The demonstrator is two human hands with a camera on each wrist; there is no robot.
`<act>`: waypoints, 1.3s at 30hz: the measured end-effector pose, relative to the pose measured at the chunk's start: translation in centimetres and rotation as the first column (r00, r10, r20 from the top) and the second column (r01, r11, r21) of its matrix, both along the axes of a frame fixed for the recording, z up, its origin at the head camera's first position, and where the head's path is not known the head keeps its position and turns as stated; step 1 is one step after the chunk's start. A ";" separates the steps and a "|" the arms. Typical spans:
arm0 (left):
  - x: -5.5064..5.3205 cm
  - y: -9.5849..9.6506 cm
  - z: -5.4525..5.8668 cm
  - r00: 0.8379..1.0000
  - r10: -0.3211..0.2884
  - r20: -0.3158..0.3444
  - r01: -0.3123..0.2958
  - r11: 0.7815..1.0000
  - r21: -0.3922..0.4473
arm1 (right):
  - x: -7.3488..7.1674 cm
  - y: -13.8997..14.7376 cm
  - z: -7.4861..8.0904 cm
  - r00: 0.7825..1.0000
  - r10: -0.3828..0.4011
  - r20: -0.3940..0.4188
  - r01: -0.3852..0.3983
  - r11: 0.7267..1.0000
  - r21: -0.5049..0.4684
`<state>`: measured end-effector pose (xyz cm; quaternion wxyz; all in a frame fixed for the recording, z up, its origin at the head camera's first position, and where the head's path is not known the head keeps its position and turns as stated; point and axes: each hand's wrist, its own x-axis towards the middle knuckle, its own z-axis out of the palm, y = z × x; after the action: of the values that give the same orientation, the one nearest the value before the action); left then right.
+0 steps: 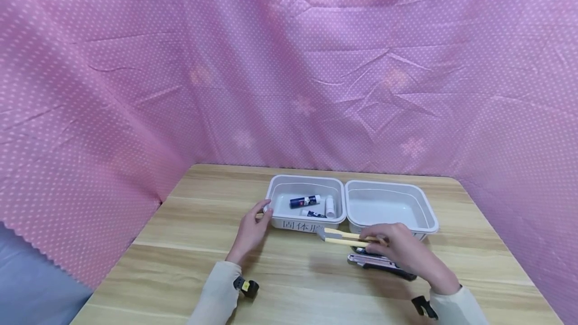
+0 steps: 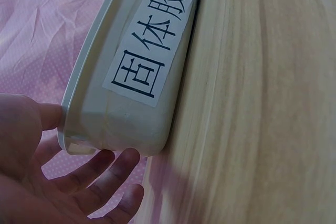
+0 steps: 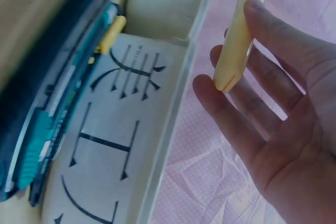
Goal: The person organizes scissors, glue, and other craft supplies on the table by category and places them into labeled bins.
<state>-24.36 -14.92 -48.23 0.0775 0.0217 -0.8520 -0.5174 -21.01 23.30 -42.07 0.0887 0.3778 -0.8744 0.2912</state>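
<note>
My left hand (image 1: 252, 230) holds the left corner of the left white bin (image 1: 289, 179), thumb against its rim and fingers along its end wall. In that bin lie a dark blue glue stick (image 1: 304, 201), a second blue one (image 1: 312, 213) and a white tube (image 1: 330, 206). My right hand (image 1: 397, 245) pinches a long yellow tool with a grey head (image 1: 345, 241) between thumb and fingers, raised in front of the right white bin (image 1: 384, 204). Below it on the table lies a utility knife (image 1: 381, 264), with other knives partly hidden by the hand.
Both bins stand side by side near the back of the wooden table (image 1: 180, 265). Paper labels with black characters are on their fronts, such as the left label (image 2: 149, 40) and the right label (image 3: 113, 124). A pink dotted curtain (image 1: 289, 64) hangs behind.
</note>
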 end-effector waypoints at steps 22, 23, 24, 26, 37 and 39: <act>-0.2 0.1 0.2 1.000 0.008 0.015 -0.008 1.000 -0.011 | -1.6 1.9 3.8 0.984 -0.160 -0.079 0.158 0.987 -0.029; -0.2 0.1 0.2 1.000 0.009 0.015 -0.009 1.000 -0.010 | -1.7 2.1 3.9 0.982 -0.166 -0.089 0.165 0.986 -0.027; -0.2 0.1 0.2 1.000 0.010 0.017 -0.010 1.000 -0.009 | -1.7 2.2 4.0 0.979 -0.176 -0.102 0.174 0.984 -0.025; -0.2 0.1 0.3 1.000 0.012 0.016 -0.012 1.000 -0.008 | -1.8 2.5 4.0 0.974 -0.188 -0.124 0.186 0.982 -0.028; -0.3 0.0 0.1 1.000 0.010 0.020 -0.010 1.000 -0.006 | -2.2 3.4 4.1 0.956 -0.265 -0.127 0.264 0.964 -0.022; -0.3 0.1 0.1 1.000 0.009 0.018 -0.009 1.000 -0.008 | -2.3 3.5 4.0 0.954 -0.278 -0.116 0.278 0.960 -0.019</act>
<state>-24.67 -14.87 -48.14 0.0721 0.0299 -0.8546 -0.5134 -23.32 26.77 -38.05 0.1803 0.2675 -0.9118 0.2541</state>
